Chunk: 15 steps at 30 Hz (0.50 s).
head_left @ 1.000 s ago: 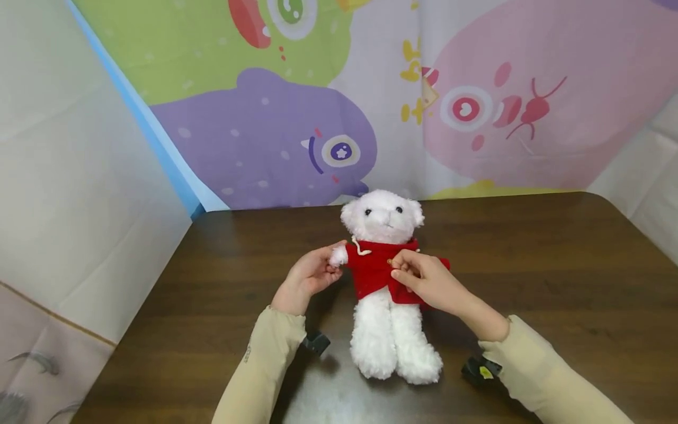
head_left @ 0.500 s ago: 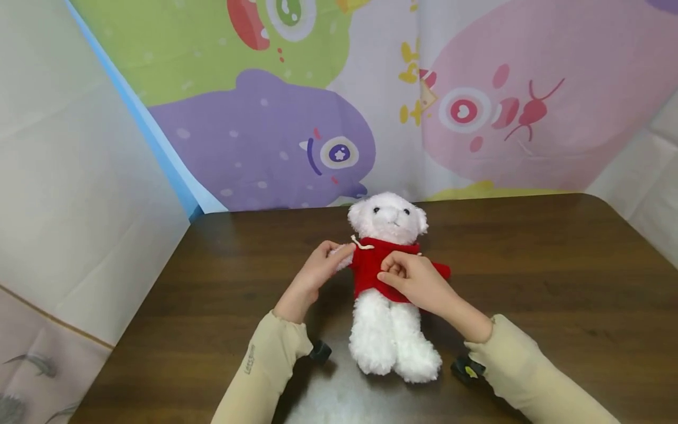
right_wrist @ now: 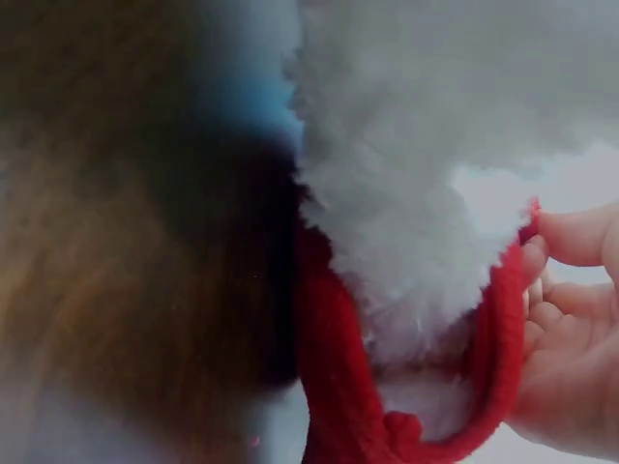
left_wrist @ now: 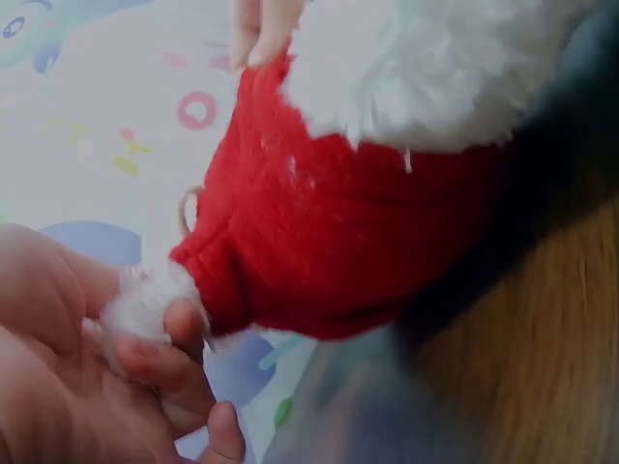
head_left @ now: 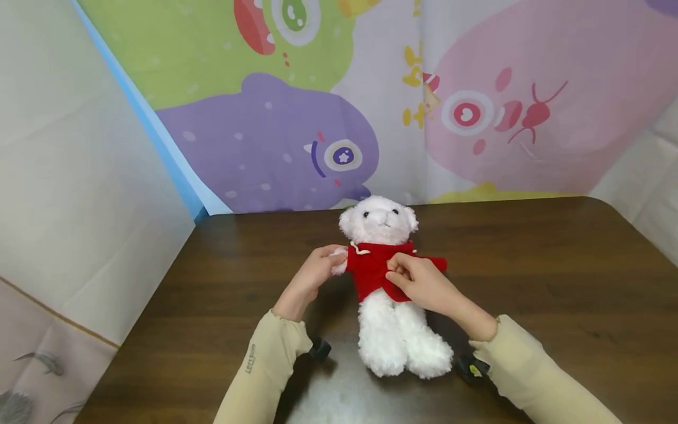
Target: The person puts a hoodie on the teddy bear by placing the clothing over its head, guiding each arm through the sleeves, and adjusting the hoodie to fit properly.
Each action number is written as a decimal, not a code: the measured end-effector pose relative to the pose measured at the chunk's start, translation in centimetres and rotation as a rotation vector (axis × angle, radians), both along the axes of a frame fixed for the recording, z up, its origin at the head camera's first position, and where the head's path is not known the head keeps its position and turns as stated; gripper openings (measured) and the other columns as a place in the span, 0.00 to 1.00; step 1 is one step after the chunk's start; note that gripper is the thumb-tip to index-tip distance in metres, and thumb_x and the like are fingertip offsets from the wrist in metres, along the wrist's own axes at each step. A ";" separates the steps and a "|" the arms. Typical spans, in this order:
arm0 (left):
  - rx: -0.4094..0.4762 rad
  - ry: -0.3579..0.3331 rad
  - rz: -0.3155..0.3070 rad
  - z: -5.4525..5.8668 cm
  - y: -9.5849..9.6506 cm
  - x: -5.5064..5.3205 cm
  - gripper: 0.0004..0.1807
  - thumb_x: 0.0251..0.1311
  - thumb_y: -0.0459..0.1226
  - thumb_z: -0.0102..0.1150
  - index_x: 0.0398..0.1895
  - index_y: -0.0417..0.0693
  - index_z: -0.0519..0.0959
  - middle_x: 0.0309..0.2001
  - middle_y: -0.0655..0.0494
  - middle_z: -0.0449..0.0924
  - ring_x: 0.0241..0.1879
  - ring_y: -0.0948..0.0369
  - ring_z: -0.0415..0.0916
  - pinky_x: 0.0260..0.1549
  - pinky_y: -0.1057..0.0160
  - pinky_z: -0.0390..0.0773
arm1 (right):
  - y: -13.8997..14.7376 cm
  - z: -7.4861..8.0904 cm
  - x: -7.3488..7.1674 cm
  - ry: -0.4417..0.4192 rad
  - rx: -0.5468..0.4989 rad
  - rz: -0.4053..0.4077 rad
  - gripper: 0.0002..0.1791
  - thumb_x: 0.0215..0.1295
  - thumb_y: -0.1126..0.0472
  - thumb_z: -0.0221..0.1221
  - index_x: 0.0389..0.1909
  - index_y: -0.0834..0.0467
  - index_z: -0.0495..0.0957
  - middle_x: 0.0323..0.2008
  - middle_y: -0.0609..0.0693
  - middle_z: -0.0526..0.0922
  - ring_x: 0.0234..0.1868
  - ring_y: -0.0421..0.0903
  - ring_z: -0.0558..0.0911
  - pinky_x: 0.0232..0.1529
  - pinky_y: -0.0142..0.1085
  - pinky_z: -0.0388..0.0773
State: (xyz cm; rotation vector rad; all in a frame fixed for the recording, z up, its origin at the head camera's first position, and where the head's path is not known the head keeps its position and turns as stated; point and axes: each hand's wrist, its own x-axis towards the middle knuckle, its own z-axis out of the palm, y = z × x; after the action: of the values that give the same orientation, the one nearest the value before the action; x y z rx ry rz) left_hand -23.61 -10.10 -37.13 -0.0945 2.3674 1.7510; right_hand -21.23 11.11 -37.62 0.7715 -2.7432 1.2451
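A white plush teddy bear (head_left: 380, 221) in a red jacket (head_left: 371, 268) is propped on the table, facing me. My left hand (head_left: 312, 272) grips the bear's paw at the left, its fingers curled around the white fluff (left_wrist: 145, 304) sticking out of the red cuff. My right hand (head_left: 426, 285) pinches the jacket's front edge between thumb and fingertips, over the bear's belly. In the right wrist view, the pinched red edge (right_wrist: 508, 329) is lifted away from the white body (right_wrist: 387, 193). The other red sleeve (head_left: 438, 263) sticks out to the right, with no paw showing at its end.
The dark wooden table (head_left: 254, 235) lies beneath the bear. A cartoon-printed curtain (head_left: 296, 129) hangs behind its far edge, and a pale sheet (head_left: 95, 176) covers the left side. Black wrist cameras (head_left: 319, 350) sit under both cuffs.
The bear tilted right, then its head swung back left while its legs shifted right. My left thumb has come over the paw. My right hand keeps its pinch on the jacket.
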 end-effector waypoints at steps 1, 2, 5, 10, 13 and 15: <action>0.001 0.013 -0.003 -0.1 0.0 0.0 0.15 0.62 0.38 0.47 0.48 0.40 0.75 0.32 0.55 0.75 0.37 0.58 0.70 0.49 0.51 0.67 | 0.1 -0.1 0.1 0.000 -0.004 -0.005 0.04 0.59 0.63 0.58 0.30 0.56 0.72 0.21 0.45 0.70 0.21 0.40 0.67 0.25 0.30 0.69; -0.012 0.035 -0.005 -0.2 0.0 0.0 0.15 0.62 0.38 0.46 0.47 0.41 0.75 0.33 0.54 0.75 0.37 0.58 0.70 0.48 0.53 0.67 | 0.0 -0.2 0.1 0.005 -0.008 -0.012 0.04 0.59 0.62 0.58 0.30 0.56 0.72 0.21 0.45 0.71 0.22 0.40 0.67 0.25 0.30 0.69; -0.112 0.146 0.006 -0.3 0.3 0.1 0.11 0.61 0.38 0.46 0.39 0.42 0.77 0.35 0.53 0.73 0.36 0.59 0.69 0.42 0.58 0.70 | -0.3 -0.2 0.3 0.053 -0.010 -0.023 0.05 0.56 0.61 0.61 0.28 0.54 0.73 0.22 0.44 0.71 0.23 0.40 0.68 0.26 0.31 0.69; -0.349 0.304 0.028 -0.3 1.2 0.5 0.07 0.60 0.37 0.42 0.33 0.45 0.71 0.29 0.51 0.71 0.26 0.60 0.67 0.25 0.66 0.68 | -1.1 -0.2 0.6 0.177 0.047 -0.008 0.05 0.51 0.61 0.65 0.29 0.54 0.78 0.26 0.44 0.71 0.29 0.39 0.68 0.35 0.34 0.69; -0.357 0.340 0.005 -0.5 1.7 0.7 0.07 0.64 0.37 0.43 0.39 0.48 0.72 0.29 0.50 0.77 0.20 0.62 0.71 0.19 0.68 0.73 | -1.5 -0.1 0.7 0.204 0.076 -0.010 0.05 0.52 0.61 0.64 0.30 0.54 0.79 0.26 0.43 0.71 0.30 0.39 0.68 0.35 0.33 0.68; -0.356 0.378 -0.012 -0.7 1.9 0.6 0.09 0.64 0.34 0.45 0.43 0.49 0.75 0.32 0.49 0.79 0.17 0.62 0.72 0.18 0.68 0.76 | -1.5 -0.1 0.8 0.205 0.090 -0.009 0.04 0.53 0.61 0.63 0.30 0.54 0.78 0.24 0.43 0.71 0.30 0.39 0.68 0.32 0.32 0.68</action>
State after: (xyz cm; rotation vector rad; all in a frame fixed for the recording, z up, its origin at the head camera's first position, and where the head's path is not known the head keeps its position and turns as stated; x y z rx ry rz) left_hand -22.99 -8.17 -37.82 0.2197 2.9207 1.4229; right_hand -20.44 9.56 -37.75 0.8416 -2.6477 0.9864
